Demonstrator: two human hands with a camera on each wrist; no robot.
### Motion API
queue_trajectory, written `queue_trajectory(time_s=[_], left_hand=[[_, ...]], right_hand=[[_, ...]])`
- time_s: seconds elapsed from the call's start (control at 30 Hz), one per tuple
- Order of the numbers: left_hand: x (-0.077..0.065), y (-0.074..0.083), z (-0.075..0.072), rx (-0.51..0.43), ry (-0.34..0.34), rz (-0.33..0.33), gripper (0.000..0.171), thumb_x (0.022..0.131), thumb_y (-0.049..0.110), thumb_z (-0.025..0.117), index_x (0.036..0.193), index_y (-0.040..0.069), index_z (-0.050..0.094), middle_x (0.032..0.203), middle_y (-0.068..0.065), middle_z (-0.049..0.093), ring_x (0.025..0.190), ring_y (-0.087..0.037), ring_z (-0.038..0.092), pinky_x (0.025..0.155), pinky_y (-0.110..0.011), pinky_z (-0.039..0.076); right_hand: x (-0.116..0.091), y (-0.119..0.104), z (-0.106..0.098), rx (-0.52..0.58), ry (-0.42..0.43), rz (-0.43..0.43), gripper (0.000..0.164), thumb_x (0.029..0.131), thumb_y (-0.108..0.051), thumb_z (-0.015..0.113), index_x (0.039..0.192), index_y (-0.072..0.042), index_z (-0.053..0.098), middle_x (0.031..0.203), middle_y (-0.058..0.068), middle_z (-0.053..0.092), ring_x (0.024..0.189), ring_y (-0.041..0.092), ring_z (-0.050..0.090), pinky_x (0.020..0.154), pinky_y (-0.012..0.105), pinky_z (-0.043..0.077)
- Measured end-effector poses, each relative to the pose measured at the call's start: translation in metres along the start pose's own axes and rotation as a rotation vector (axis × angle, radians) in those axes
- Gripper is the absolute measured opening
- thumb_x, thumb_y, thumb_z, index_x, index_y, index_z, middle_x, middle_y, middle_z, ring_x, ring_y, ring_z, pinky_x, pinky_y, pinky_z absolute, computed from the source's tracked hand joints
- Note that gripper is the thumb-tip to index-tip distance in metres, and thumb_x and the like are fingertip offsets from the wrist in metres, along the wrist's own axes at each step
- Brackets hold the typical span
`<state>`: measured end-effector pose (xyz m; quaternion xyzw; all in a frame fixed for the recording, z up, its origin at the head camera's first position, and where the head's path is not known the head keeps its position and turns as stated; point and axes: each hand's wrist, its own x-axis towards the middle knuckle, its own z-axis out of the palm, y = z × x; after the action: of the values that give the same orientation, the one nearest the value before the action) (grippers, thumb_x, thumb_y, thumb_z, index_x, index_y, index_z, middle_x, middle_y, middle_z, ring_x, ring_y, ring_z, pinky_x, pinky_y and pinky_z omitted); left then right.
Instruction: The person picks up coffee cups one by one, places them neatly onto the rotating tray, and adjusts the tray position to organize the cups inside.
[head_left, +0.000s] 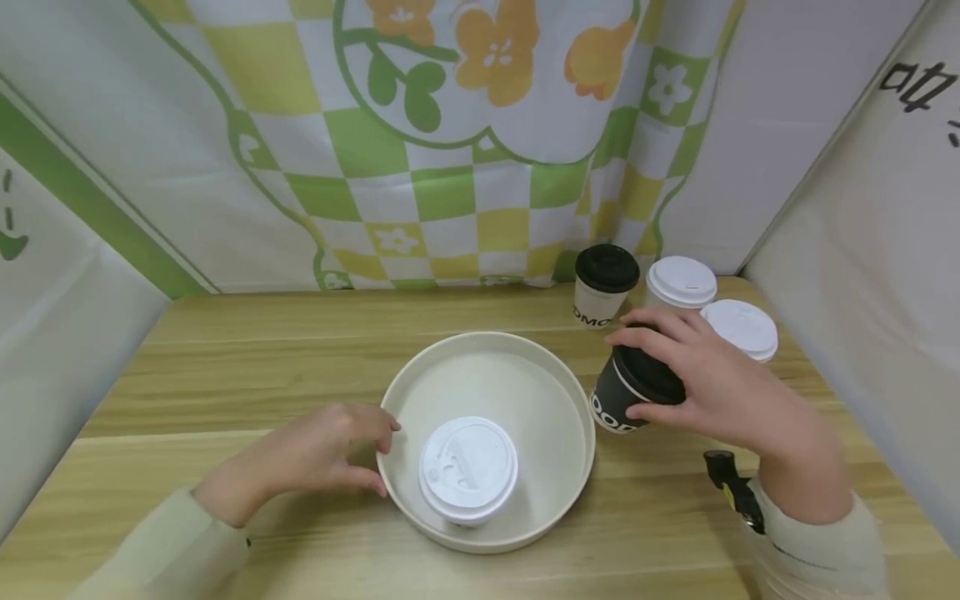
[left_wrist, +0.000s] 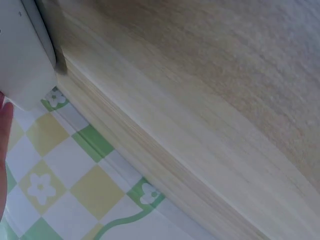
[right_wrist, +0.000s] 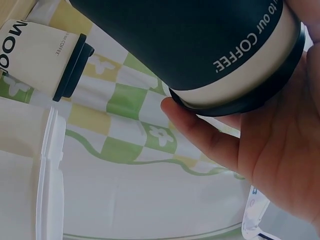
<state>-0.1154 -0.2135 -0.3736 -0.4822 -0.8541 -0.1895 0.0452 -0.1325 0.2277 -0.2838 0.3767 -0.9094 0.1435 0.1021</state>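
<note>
Currently the right hand (head_left: 712, 375) is clamped on the black cup (head_left: 618, 392), thumb on its near side and fingers over the far side, up at the dark lid. The cup sits to the left of that palm, tilted, with its base beside the rim of the round tray (head_left: 555, 433); whether the base touches the table (head_left: 262, 358) I cannot tell. The left hand (head_left: 322, 450) has the tray's opposite edge, its fingertips bent over the rim and its thumb low against the outside. Just to the right of those fingertips, inside the tray, stands a white-lidded cup (head_left: 468, 468), well apart from the right hand.

Beyond the right hand and a little to its left stands a pale cup with a black lid (head_left: 603, 287). Two more cups with white lids, a farther one (head_left: 681, 282) and a nearer one (head_left: 741, 327), stand close behind its knuckles. A dark strap-like piece (head_left: 738, 492) lies by the right wrist, at the cuff of the pale sleeve (head_left: 817, 542). Ahead of both hands hangs a checked curtain (head_left: 465, 192) in green, yellow and white, with orange flowers.
</note>
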Motion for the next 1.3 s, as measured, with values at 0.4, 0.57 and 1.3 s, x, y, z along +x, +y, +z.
queue_trajectory(time_s=[0.4, 0.57, 1.3], left_hand=[[-0.002, 0.032, 0.000, 0.074, 0.038, 0.072, 0.034, 0.081, 0.039, 0.081, 0.101, 0.014, 0.069, 0.105, 0.007, 0.071, 0.113, -0.022, 0.065, 0.096, -0.040, 0.059], [-0.001, 0.035, 0.004, 0.074, 0.045, 0.088, 0.029, 0.080, 0.038, 0.081, 0.095, 0.015, 0.069, 0.100, 0.006, 0.070, 0.101, -0.012, 0.066, 0.090, -0.029, 0.060], [-0.003, 0.016, 0.005, -0.008, 0.039, 0.069, 0.019, 0.078, 0.027, 0.082, 0.087, 0.015, 0.070, 0.089, 0.005, 0.070, 0.086, -0.009, 0.066, 0.079, -0.022, 0.060]], right_hand=[[0.002, -0.002, 0.001, -0.014, -0.007, -0.027, 0.072, 0.070, -0.032, 0.090, 0.133, -0.021, 0.057, 0.137, 0.009, 0.054, 0.121, 0.035, 0.049, 0.093, 0.053, 0.050], [0.002, -0.005, -0.002, -0.044, -0.029, -0.034, 0.072, 0.070, -0.034, 0.089, 0.133, -0.020, 0.057, 0.137, 0.008, 0.053, 0.121, 0.034, 0.049, 0.092, 0.053, 0.051], [0.004, -0.011, -0.003, -0.085, -0.070, -0.075, 0.071, 0.069, -0.035, 0.090, 0.131, -0.022, 0.058, 0.138, 0.003, 0.054, 0.120, 0.026, 0.048, 0.088, 0.046, 0.055]])
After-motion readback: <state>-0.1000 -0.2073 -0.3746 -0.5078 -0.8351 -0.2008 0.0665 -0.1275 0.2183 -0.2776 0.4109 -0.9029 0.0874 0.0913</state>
